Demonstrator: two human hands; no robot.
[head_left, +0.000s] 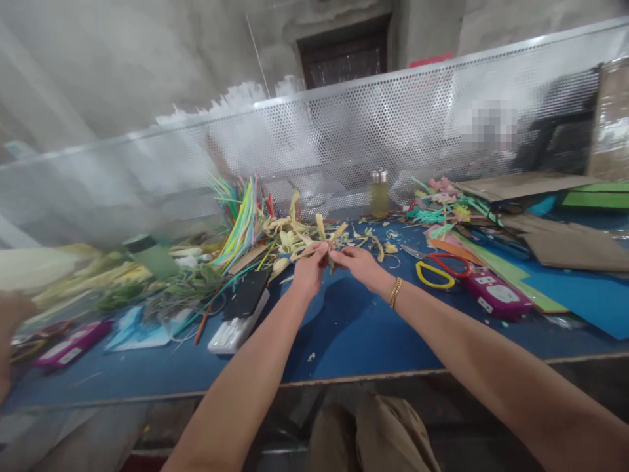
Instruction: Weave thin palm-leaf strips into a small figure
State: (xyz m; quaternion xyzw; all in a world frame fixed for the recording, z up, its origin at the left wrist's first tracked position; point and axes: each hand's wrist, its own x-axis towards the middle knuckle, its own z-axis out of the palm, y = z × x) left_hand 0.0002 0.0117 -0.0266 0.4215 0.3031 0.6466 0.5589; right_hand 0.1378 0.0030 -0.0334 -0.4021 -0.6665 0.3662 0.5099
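Note:
My left hand (310,267) and my right hand (358,263) meet above the blue table (344,328), both pinched on a small bundle of pale yellow strips (330,237) that fans out upward between them. A gold bracelet (396,292) sits on my right wrist. Just behind the hands lies a loose pile of yellow strips (289,239), with a sheaf of coloured strips (243,219) standing to its left.
Yellow and red scissors (437,269) and a pink device (494,295) lie to the right. A black phone on a white box (240,314) lies left. A small bottle (379,193) stands by the perforated metal screen (393,124). Paper sheets fill the right; another person's hand (12,328) shows far left.

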